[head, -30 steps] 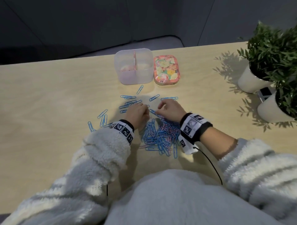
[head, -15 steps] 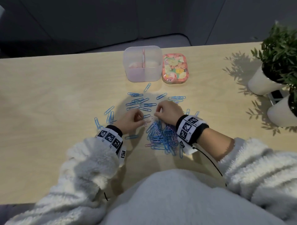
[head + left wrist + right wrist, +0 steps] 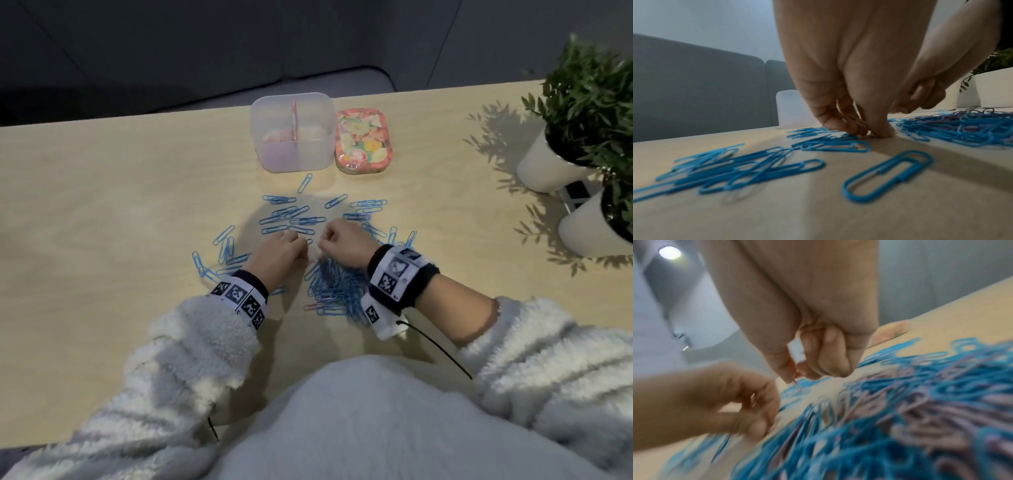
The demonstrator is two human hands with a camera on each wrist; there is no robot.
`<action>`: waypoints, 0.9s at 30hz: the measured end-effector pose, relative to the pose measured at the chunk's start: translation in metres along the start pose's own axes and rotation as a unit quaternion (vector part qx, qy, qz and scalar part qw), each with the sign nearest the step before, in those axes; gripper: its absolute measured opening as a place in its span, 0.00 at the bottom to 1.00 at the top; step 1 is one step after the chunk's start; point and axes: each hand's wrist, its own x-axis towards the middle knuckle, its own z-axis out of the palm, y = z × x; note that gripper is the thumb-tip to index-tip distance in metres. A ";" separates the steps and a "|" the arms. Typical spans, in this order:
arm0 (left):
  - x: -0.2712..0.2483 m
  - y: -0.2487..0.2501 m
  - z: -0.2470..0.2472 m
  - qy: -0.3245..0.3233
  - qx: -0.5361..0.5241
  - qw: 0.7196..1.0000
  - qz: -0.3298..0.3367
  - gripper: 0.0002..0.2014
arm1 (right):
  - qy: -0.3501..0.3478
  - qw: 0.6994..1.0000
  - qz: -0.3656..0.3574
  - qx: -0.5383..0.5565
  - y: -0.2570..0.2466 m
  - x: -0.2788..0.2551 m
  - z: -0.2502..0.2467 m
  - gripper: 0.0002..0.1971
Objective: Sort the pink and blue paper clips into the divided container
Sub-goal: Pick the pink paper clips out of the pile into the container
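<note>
Both hands [image 3: 310,248] now closer together, pinching pink clips [image 3: 856,121] vs before.

Scattered blue clips [image 3: 294,219] litter the table [image 3: 102,205] before the divided container [image 3: 293,150]; floral tin [image 3: 363,140] touching its right

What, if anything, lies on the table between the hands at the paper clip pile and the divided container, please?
Only loose blue paper clips lie flat on the table between the hands and the divided container. Nothing upright blocks that path. The floral lid sits beside the container, off to its right.
</note>
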 end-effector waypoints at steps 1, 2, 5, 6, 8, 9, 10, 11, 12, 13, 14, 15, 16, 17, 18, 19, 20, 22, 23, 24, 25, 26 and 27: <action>-0.001 0.000 0.002 0.004 0.005 1.000 0.005 0.03 | 0.016 0.998 0.004 0.056 0.007 -0.001 -0.009 0.10; -0.001 0.000 0.002 0.007 -0.001 1.000 0.002 0.04 | 0.036 0.992 0.020 0.122 0.015 -0.001 -0.019 0.10; 0.000 0.003 0.000 0.010 -0.018 1.000 -0.017 0.07 | 0.113 0.929 0.100 0.338 0.043 -0.002 -0.044 0.09; 0.000 0.003 -0.001 0.014 -0.033 0.999 -0.021 0.07 | 0.133 0.899 0.119 0.400 0.050 -0.002 -0.049 0.09; 0.000 0.003 -0.001 0.013 -0.071 0.997 -0.038 0.07 | 0.133 0.868 0.136 0.459 0.055 -0.005 -0.056 0.09; 0.001 0.003 -0.001 0.013 -0.091 0.995 -0.050 0.08 | 0.121 0.875 0.135 0.448 0.056 -0.007 -0.057 0.10; 0.003 0.002 -0.002 0.010 -0.107 0.992 -0.061 0.09 | 0.110 0.900 0.125 0.403 0.055 -0.009 -0.056 0.10; 0.005 0.002 -0.004 0.003 -0.125 0.989 -0.075 0.10 | 0.102 0.936 0.106 0.320 0.055 -0.010 -0.054 0.10; 0.009 0.003 -0.007 -0.002 -0.150 0.985 -0.087 0.10 | 0.096 0.971 0.081 0.204 0.054 -0.012 -0.051 0.10; 0.012 0.005 -0.011 -0.005 -0.187 0.977 -0.101 0.10 | 0.096 0.990 0.057 0.083 0.054 -0.012 -0.047 0.10; 0.017 0.007 -0.015 -0.009 -0.234 0.965 -0.115 0.10 | 0.097 0.994 0.047 -0.010 0.052 -0.012 -0.042 0.09; 0.022 0.010 -0.018 -0.015 -0.280 0.951 -0.128 0.09 | 0.098 0.992 0.042 -0.067 0.049 -0.012 -0.038 0.09; 0.028 0.013 -0.020 -0.022 -0.320 0.937 -0.139 0.09 | 0.090 0.991 0.038 -0.096 0.048 -0.012 -0.034 0.10; 0.032 0.016 -0.022 -0.029 -0.355 0.922 -0.149 0.07 | 0.081 0.990 0.032 -0.110 0.047 -0.011 -0.029 0.10; 0.037 0.020 -0.022 -0.033 -0.390 0.907 -0.158 0.07 | 0.076 0.990 0.029 -0.117 0.047 -0.011 -0.027 0.09; 0.042 0.023 -0.023 -0.037 -0.424 0.888 -0.172 0.08 | 0.076 0.990 0.024 -0.115 0.047 -0.010 -0.025 0.08; 0.045 0.026 -0.025 -0.043 -0.457 0.868 -0.191 0.10 | 0.079 0.992 0.024 -0.095 0.048 -0.009 -0.025 0.05; 0.049 0.033 -0.027 -0.059 -0.490 0.843 -0.214 0.11 | 0.100 0.994 0.032 -0.010 0.054 -0.006 -0.029 0.04; 0.051 0.035 -0.027 -0.070 -0.485 0.845 -0.214 0.11 | 0.114 0.992 0.033 0.038 0.058 -0.005 -0.032 0.05; 0.052 0.037 -0.025 -0.078 -0.461 0.860 -0.205 0.12 | 0.126 0.987 0.040 0.087 0.063 -0.006 -0.035 0.06; 0.053 0.038 -0.022 -0.079 -0.419 0.884 -0.191 0.13 | 0.135 0.980 0.048 0.137 0.068 -0.008 -0.038 0.06; 0.053 0.038 -0.018 -0.073 -0.366 0.911 -0.175 0.13 | 0.139 0.971 0.055 0.185 0.072 -0.012 -0.041 0.06; 0.053 0.038 -0.014 -0.067 -0.314 0.934 -0.159 0.11 | 0.142 0.960 0.064 0.231 0.076 -0.015 -0.043 0.06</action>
